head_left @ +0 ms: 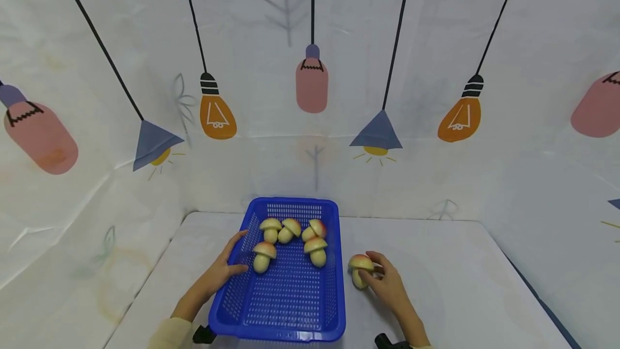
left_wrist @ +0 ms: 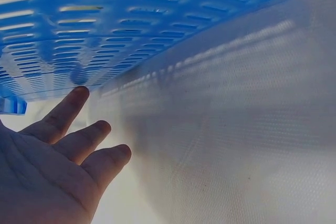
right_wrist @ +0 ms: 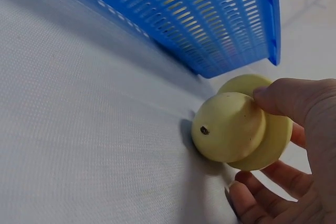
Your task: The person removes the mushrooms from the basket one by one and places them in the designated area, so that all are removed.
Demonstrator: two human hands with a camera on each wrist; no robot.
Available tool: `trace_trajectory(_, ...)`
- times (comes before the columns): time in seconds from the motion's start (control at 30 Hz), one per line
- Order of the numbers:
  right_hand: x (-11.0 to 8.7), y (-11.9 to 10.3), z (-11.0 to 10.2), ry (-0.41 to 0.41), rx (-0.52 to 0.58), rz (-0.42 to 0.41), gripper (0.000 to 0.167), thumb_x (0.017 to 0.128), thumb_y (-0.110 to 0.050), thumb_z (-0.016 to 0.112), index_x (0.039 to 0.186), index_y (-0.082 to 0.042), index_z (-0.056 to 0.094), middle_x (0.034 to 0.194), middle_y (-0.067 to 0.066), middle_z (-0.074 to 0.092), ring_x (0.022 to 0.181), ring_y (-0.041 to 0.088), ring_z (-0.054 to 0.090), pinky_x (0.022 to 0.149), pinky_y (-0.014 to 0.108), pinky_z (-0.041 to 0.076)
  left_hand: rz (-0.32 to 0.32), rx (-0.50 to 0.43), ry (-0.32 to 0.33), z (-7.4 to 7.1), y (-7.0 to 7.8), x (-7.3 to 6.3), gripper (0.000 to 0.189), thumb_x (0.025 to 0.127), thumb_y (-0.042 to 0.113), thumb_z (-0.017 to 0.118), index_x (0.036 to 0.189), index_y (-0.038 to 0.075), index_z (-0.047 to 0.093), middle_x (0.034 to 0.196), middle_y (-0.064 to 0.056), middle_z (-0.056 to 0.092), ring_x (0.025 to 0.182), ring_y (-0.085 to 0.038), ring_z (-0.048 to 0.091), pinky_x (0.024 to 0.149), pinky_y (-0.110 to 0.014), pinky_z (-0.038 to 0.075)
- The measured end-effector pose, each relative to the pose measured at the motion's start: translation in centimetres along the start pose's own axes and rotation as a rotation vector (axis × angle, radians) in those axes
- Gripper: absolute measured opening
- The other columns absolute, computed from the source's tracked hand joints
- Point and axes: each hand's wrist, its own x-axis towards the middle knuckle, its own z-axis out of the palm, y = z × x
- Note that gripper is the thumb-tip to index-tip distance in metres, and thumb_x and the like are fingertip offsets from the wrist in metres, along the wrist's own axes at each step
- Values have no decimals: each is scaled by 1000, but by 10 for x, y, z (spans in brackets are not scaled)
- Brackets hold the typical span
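In the head view, my left hand (head_left: 223, 268) rests on the left rim of a blue plastic basket (head_left: 278, 334). The left wrist view shows this hand's fingers (left_wrist: 81, 142) fairly straight beside the slotted basket wall (left_wrist: 131, 51). My right hand (head_left: 387, 287) pinches a toy mushroom (head_left: 360, 264) with a reddish-yellow cap, just right of the basket. Seen from the right wrist, the mushroom's pale round stem (right_wrist: 228, 129) points toward the camera and sits close over the table, the thumb pressing where stem meets cap.
Several similar mushrooms (head_left: 263, 252) lie in the back half of the basket. A white-covered table (head_left: 455, 273) carries the basket. Behind it hangs a pale wall sheet (head_left: 271, 166) printed with lamps and bulbs. Dark wrist gear (head_left: 204, 335) shows near the left sleeve.
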Motion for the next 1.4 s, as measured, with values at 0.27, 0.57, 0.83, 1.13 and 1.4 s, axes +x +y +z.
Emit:
trace_trajectory(0.27, 0, -2, -1, -4, -3, -10, 57, 89, -20, 81, 139, -3, 59, 139, 20, 63, 119, 38, 66, 86, 34, 54, 10, -5, -7, -1, -1, 1, 91, 92, 9, 67, 165, 25, 16, 168, -25, 13, 138, -49, 41, 97, -51, 48)
trace_trajectory(0.57, 1, -9, -10, 13, -71, -44, 64, 91, -29, 79, 144, -5, 53, 144, 23, 58, 136, 47, 50, 101, 61, 48, 17, -16, -15, 0, -1, 0, 91, 91, 9, 67, 164, 25, 16, 167, -26, 14, 135, -48, 43, 94, -49, 50)
trace_trajectory(0.83, 11, -28, -21, 21, -71, -74, 73, 92, -36, 77, 151, -8, 45, 155, 19, 48, 146, 40, 39, 111, 66, 37, 27, -21, -25, -1, -2, 0, 92, 91, 9, 67, 165, 24, 15, 167, -26, 13, 136, -49, 43, 95, -50, 50)
trace_trajectory(1.13, 26, -65, -17, -9, -7, -140, 76, 90, -35, 79, 153, -11, 44, 157, 16, 46, 149, 37, 37, 114, 64, 35, 7, -30, -15, -1, 0, 0, 91, 91, 9, 67, 164, 25, 16, 167, -26, 14, 134, -48, 45, 93, -48, 51)
trace_trajectory(1.4, 32, -99, -5, -42, 75, -214, 73, 91, -28, 80, 153, -12, 44, 157, 16, 47, 149, 41, 36, 114, 60, 39, 9, -19, -17, 0, 0, 0, 90, 92, 10, 66, 164, 24, 15, 167, -25, 15, 135, -47, 44, 94, -48, 50)
